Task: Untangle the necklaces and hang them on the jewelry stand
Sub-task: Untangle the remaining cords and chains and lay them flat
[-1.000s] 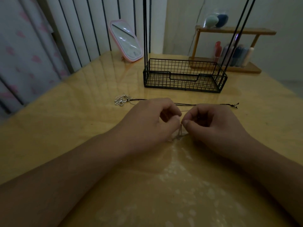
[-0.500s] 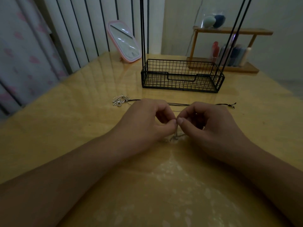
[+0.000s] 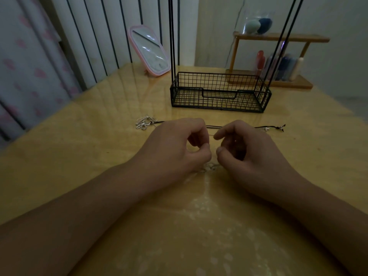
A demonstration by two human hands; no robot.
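The left hand [image 3: 175,148] and right hand [image 3: 245,154] are now pulled a little apart, each pinching the thin silver necklace [image 3: 210,167] on the near table [image 3: 79,156], so the knot is being loosened.

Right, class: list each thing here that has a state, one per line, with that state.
left hand: fingers curled, pinching the thin silver chain.
right hand: fingers curled, pinching the same chain.
silver chain: bunched on the table between the hands.
black cord necklace: lying flat, not hung.
jewelry stand: upright, basket holds nothing visible.
mirror: tilted back.
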